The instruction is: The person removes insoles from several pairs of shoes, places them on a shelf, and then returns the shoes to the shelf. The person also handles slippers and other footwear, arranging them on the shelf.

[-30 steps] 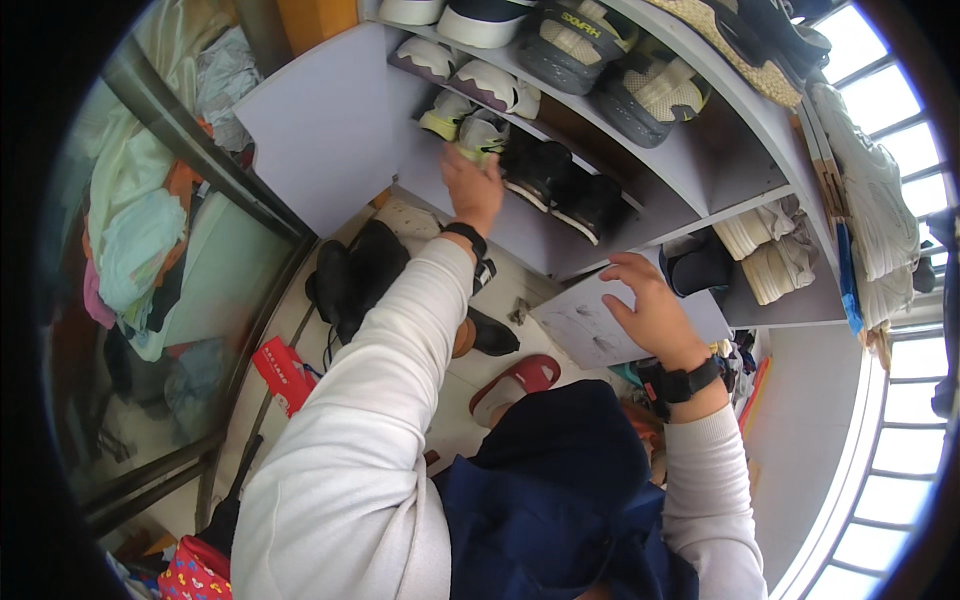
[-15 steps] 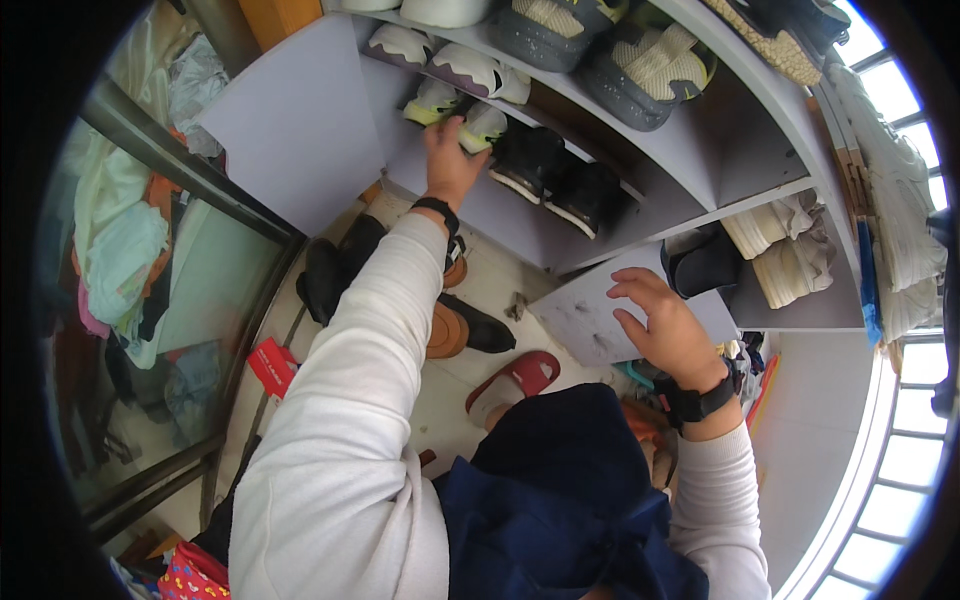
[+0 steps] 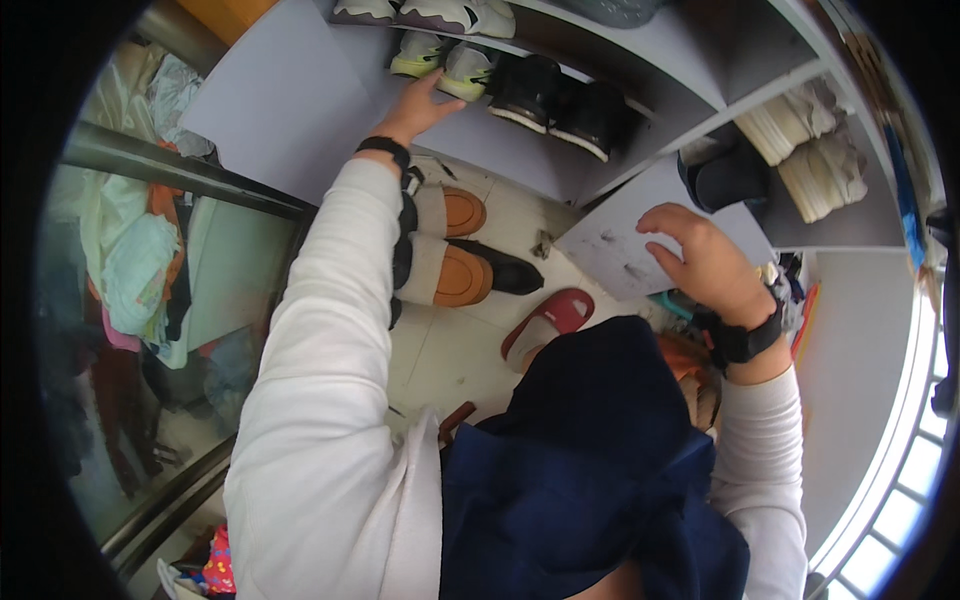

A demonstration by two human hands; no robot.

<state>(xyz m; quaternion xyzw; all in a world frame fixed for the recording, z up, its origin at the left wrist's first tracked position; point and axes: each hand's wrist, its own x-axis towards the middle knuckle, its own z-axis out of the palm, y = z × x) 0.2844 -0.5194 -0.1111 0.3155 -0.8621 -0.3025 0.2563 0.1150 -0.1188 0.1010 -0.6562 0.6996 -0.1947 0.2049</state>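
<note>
Sneakers (image 3: 445, 60), pale green, stand on the shelf (image 3: 520, 150) beside black shoes (image 3: 560, 95). Our left hand (image 3: 415, 105) reaches them with open fingers touching their heels. Our right hand (image 3: 705, 255) rests spread on the lower shelf edge, holding nothing, probably for balance. Boots (image 3: 450, 250) and a red slipper (image 3: 550, 320) crowd the floor (image 3: 450, 350) below.

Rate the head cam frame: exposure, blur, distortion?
Head view: heavy fisheye, with the shelf edges bowing toward a black rim. The window at the right edge is blown out white, while the shelf interior and dark shoes are dim. The left hand by the pale sneakers and the right hand are fairly sharp; the clothes at left are soft.
</note>
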